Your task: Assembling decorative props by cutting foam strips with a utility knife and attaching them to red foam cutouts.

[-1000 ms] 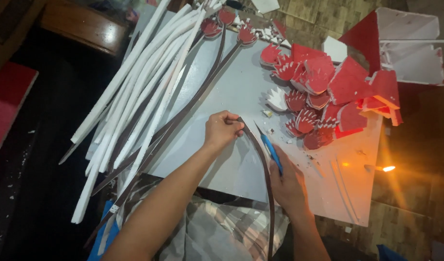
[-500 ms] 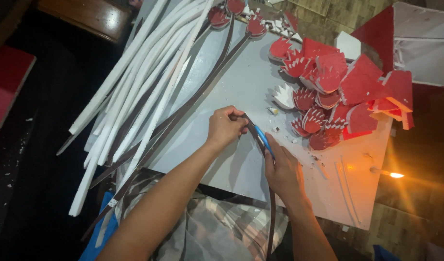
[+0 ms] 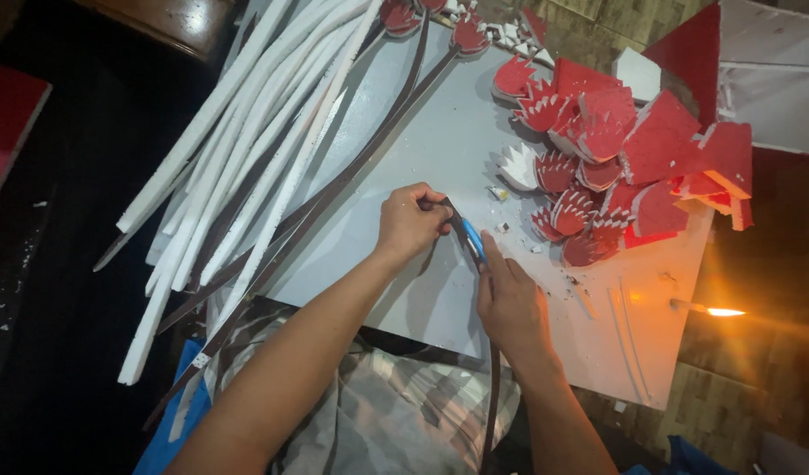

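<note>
- Your left hand [image 3: 410, 224] is clenched on the upper end of a dark strip [image 3: 492, 387], fingers curled round it just above the middle of the grey board [image 3: 439, 149].
- Your right hand [image 3: 510, 303] grasps a blue cutter [image 3: 474, 242] — forefinger stretched along it, its tip against the strip just below your left grip.
- The strip runs from your left hand down past your right wrist and off the board's near edge, over the plaid cloth [image 3: 395, 413] on your lap.
- To the left lies a sheaf of white foam sticks [image 3: 237, 167], fanned slantwise across the board's edge, with more dark strips [image 3: 360, 163] among them.
- Near your right hand, up and to the right, sits a heap of red cutouts [image 3: 633, 149] — petal shapes with white notched edges, and one white one [image 3: 517, 167] beside them.
- Small crumbs and thin white slivers [image 3: 629, 325] lie on the board just right of your right hand.
- A small flame [image 3: 721, 311] glows past the board's right edge.
</note>
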